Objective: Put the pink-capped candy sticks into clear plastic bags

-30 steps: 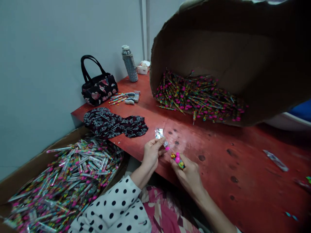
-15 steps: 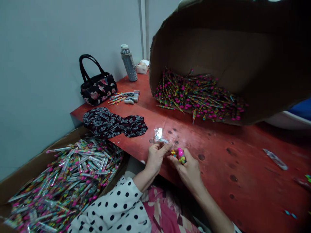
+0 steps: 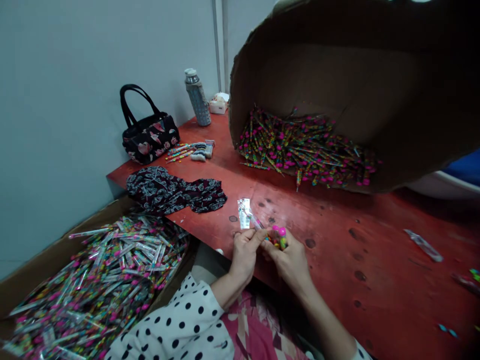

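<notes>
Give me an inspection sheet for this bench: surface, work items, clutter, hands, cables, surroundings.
Surface: red table, dark round marks.
Work items: heap of pink-ended sticks in the big carton, clear-wrapped sticks in the left carton.
Clutter: handbag, flask, white box, patterned cloth; loose clear wrapper at right.
Left hand: pinching a clear sleeve, near a silvery packet.
Right hand: gripping a bunch of sticks, at least two pink ends showing.
Cables: nothing seen.
Surroundings: pale wall; something blue, partly visible, at the right edge.
</notes>
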Motion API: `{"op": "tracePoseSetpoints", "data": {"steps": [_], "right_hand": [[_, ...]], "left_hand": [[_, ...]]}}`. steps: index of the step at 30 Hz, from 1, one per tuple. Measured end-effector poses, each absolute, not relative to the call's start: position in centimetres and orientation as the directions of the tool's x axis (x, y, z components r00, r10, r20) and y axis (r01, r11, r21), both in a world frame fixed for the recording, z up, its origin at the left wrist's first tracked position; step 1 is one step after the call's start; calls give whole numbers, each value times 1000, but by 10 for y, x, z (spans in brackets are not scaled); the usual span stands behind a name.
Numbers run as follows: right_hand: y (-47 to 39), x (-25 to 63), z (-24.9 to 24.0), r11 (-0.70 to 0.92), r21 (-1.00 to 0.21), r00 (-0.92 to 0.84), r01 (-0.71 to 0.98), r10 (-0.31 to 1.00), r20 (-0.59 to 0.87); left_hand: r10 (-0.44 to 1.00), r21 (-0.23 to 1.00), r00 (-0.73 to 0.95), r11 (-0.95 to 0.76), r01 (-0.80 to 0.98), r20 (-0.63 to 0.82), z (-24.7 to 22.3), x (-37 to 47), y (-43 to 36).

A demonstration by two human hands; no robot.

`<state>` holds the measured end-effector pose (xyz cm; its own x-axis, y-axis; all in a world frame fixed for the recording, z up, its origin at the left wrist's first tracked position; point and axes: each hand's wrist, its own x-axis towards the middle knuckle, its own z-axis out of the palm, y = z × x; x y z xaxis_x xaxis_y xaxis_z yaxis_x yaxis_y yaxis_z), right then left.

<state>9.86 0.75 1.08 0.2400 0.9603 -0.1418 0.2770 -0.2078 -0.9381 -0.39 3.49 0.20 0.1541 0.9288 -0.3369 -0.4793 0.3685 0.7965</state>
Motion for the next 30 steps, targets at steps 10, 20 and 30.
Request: {"op": "tracePoseSetpoints", "data": {"steps": [10, 20, 30], "right_hand": [[-6, 93, 0, -373, -882, 77, -288, 909, -409], [8, 85, 4, -281, -956, 137, -89, 947, -291], [12, 115, 13, 186, -980, 470, 65, 861, 195]], "left_hand": [[917, 674, 102, 355, -648, -385, 10, -15, 45], [901, 709, 215, 431, -559, -377, 5, -4, 30], [849, 842, -514, -185, -507, -123, 20, -125, 51]]}}
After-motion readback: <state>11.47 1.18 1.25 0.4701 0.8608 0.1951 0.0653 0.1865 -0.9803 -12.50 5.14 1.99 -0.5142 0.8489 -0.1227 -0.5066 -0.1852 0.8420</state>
